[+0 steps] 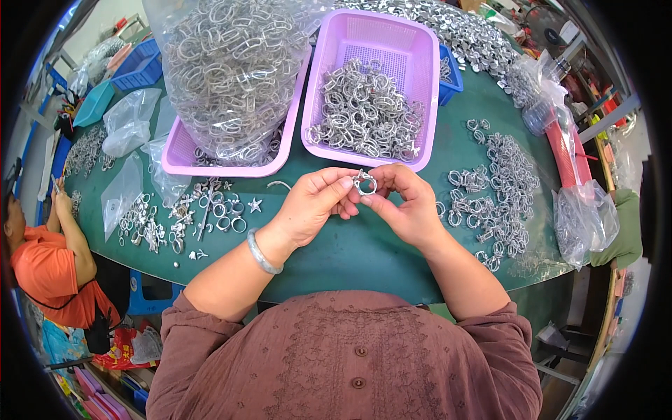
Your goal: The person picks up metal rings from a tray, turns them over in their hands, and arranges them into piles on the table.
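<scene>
A silver-coloured metal ring (366, 185) is held up between my two hands, over the near side of the purple basket. My left hand (318, 198) pinches its left side with thumb and forefinger. From the other side my right hand (406, 201) grips it, thumb below and forefinger above. Just beyond my hands, a purple basket (428, 150) holds a heap of similar metal rings (367, 108). On the green table (336, 262) to the right lies a wide spread of more rings (500, 189). Left of my left hand are a small star-shaped piece (255, 205) and several loose rings (227, 210).
A second purple basket (217, 170) carries a big clear bag of rings (231, 77). Small metal pieces (455, 31) cover the far table. Plastic bags (588, 217) hang at the right edge. Another person in an orange shirt (52, 269) works at the left. Blue bins (138, 66) stand far left.
</scene>
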